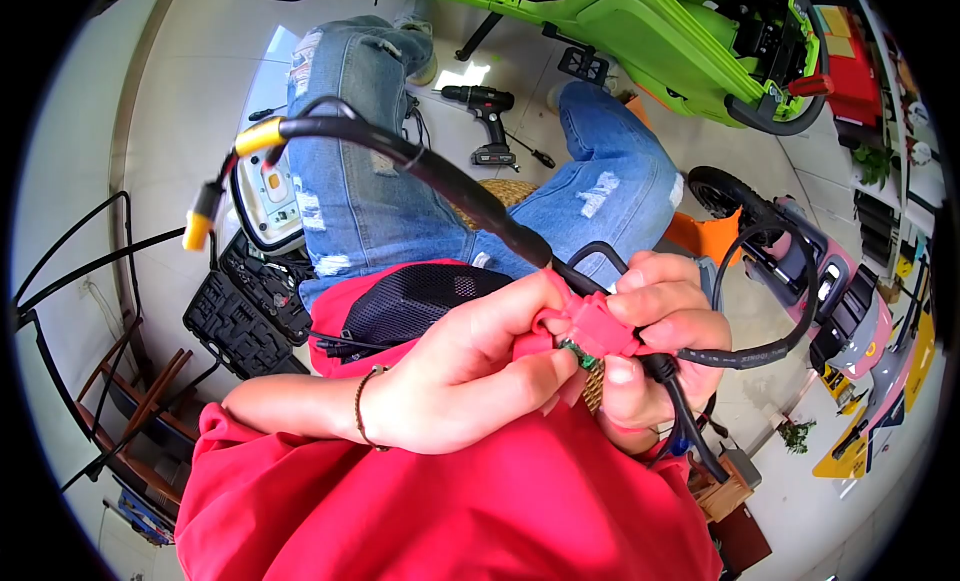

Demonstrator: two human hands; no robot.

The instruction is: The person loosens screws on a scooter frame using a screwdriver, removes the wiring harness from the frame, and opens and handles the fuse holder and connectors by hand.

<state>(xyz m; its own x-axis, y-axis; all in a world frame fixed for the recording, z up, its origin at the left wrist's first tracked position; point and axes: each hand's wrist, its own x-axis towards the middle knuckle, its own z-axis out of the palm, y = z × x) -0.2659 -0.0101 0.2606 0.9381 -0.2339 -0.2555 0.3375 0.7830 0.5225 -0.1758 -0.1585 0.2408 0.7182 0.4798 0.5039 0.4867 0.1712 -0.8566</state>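
Both hands meet in front of my body on a soft pink-red wrapping (604, 327) around a wiring harness. My left hand (470, 371), with a thin cord bracelet at the wrist, pinches its left side, thumb beside a small green circuit board (580, 355). The fingers of my right hand (665, 326) close on the right side of the wrapping, with black cables by the palm. A thick black sleeved cable (450, 186) runs from the wrapping to the upper left. It carries a yellow sleeve (260, 137) and ends in a yellow plug (198, 229). Another black cable (735, 358) loops out to the right.
A cordless drill (487, 121) and a screwdriver (530, 151) lie on the tiled floor between my legs. An opened black tool case (245, 306) sits at left. A green vehicle body (640, 41) stands ahead; a pink-grey scooter (835, 286) is at right.
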